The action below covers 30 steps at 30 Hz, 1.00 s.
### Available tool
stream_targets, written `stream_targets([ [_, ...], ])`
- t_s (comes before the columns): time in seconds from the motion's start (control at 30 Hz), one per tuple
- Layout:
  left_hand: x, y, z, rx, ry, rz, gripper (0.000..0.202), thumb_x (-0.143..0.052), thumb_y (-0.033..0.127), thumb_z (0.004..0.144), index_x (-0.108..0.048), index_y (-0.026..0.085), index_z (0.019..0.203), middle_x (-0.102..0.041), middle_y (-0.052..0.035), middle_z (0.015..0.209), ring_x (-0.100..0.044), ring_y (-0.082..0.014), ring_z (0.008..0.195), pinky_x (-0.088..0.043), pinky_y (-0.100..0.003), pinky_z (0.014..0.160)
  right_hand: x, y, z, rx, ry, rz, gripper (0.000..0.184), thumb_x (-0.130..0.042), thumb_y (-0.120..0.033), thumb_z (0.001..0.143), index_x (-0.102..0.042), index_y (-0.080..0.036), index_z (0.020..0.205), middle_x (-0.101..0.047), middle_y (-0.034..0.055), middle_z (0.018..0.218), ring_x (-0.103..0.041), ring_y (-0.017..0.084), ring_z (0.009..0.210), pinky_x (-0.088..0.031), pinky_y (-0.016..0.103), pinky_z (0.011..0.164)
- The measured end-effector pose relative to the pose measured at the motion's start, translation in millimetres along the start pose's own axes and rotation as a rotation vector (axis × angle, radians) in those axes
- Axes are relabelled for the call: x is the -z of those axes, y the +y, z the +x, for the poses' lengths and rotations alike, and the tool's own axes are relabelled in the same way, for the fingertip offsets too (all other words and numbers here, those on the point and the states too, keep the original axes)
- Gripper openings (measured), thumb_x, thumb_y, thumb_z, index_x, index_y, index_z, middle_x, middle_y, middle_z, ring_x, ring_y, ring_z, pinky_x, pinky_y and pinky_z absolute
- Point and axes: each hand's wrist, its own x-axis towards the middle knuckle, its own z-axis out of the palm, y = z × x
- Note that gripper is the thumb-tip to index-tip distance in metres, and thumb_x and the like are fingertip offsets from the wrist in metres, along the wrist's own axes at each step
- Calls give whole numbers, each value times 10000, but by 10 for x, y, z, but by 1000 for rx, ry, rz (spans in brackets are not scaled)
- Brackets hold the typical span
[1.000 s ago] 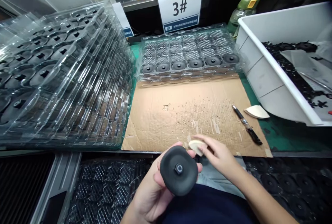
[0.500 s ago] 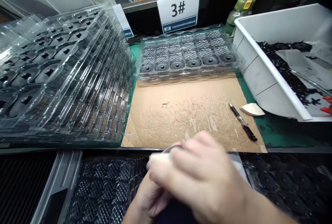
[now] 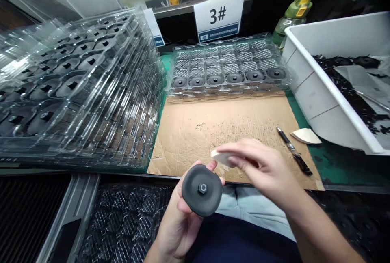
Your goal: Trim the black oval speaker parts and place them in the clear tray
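The left hand's grip [image 3: 183, 228] is closed around a matte black, rounded-square dished part [image 3: 210, 202] with a small raised centre, its hollow face turned up. Just right of it, the right hand's grip [image 3: 263, 169] pinches a cream-white, wedge-shaped pad [image 3: 224, 158] — near the part's far edge. Beyond both grips, a scuffed brown cardboard sheet [image 3: 179, 133] covers some of the green tabletop [image 3: 344, 173]. Right of the right grip lies a slim black pen [image 3: 294, 151]; left of the left grip — farther off — stand stacked clear plastic trays [image 3: 122, 100].
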Motion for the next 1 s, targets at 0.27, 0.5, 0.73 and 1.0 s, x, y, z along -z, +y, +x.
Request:
stream_targets([
  [0.27,75,13,44,-16,-22,-96,602,-791,439,553,-631,278,1111,-642,-36,1187,-626,-214,1018,-456,-286,925,-343,657,-433,-326,-20,-61,222,-522,-284,867,-705,-223,979,-683,33,754,-618,195,682,-482,319,625],
  [0.5,-56,20,49,19,31,-67,571,-808,342,583,-629,264,1119,-664,-38,1121,-607,-214,1018,-441,-303,941,-135,-330,-122,71,248,-49,244,-499,-172,893,-614,-161,1108,-687,63,928,-618,162,725,-485,279,636],
  [0.73,7,15,27,24,-10,-82,444,-798,270,615,-660,326,1033,-684,35,1056,-620,-174,1003,-429,-300,978,-264,-564,-32,150,25,-79,216,-437,-113,898,-631,-142,988,-686,42,805,-602,157,677,-467,289,631],
  [1.0,-65,61,-15,28,-82,-92,513,-840,316,526,-684,290,1014,-704,11,1055,-640,-191,983,-480,-263,897,-67,-527,-262,154,10,-233,214,-457,-111,891,-600,-178,1036,-675,24,814,-595,155,678,-430,304,639],
])
